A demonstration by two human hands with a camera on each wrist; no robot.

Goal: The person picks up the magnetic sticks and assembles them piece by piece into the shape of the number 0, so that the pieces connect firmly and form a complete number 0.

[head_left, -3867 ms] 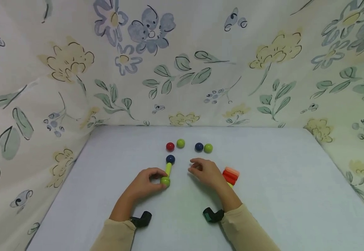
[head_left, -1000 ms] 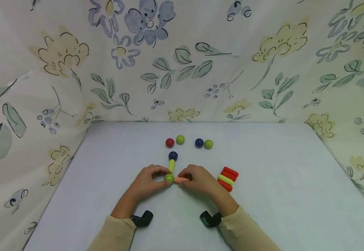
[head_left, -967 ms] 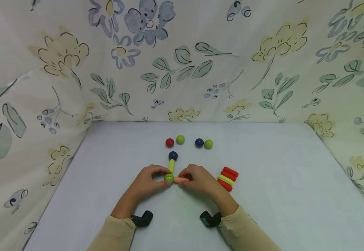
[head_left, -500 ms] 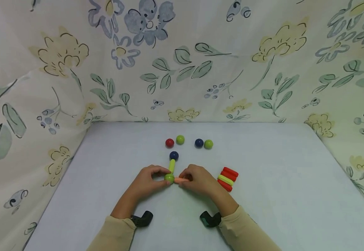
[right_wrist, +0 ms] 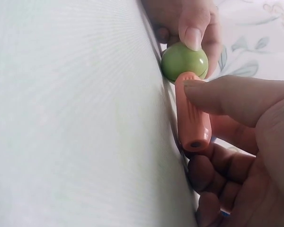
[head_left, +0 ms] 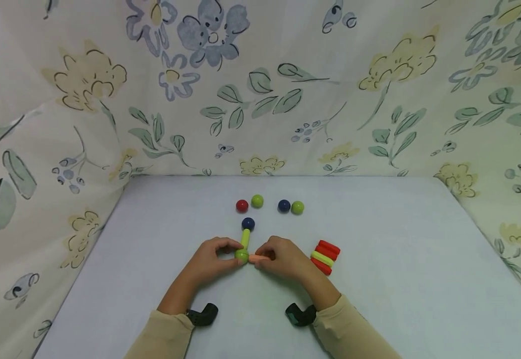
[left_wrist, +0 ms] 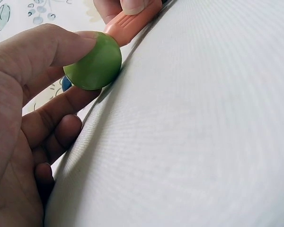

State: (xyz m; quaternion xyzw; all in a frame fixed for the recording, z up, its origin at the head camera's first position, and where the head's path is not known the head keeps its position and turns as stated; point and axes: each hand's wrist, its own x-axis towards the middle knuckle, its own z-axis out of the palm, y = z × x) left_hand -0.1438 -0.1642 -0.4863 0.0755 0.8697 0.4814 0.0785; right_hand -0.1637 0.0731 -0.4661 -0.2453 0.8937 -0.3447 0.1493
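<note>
While a flowery cloth [head_left: 260,89] fills the background, wrapping round the back and both sides, the white table [head_left: 404,284] takes up most of the lower half. Coming in from the bottom edge are two beige sleeves [head_left: 163,335], and past those, near the middle of the table, the left hand [head_left: 211,262] has a green ball [head_left: 242,257] pinched between thumb and fingers. The right hand [head_left: 284,259] has an orange stick [right_wrist: 194,116] pinched the same way, pointing at that ball. Stick and ball look like they're touching, but I honestly can't tell if the end is actually in. Each wrist wears a little black gadget [head_left: 204,315]. Off to the right of the right hand, some red sticks [head_left: 329,246] lie side by side with a yellow stick [head_left: 321,258] among them. A yellow-green stick [head_left: 245,238] runs from the held ball toward the cloth, with a dark blue ball [head_left: 248,224] at its far end. Smallest stuff, farther back: a red ball [head_left: 242,206] and a loose green ball [head_left: 257,201] on the left, a navy ball [head_left: 284,206] and a second loose green ball [head_left: 297,207] on the right.
</note>
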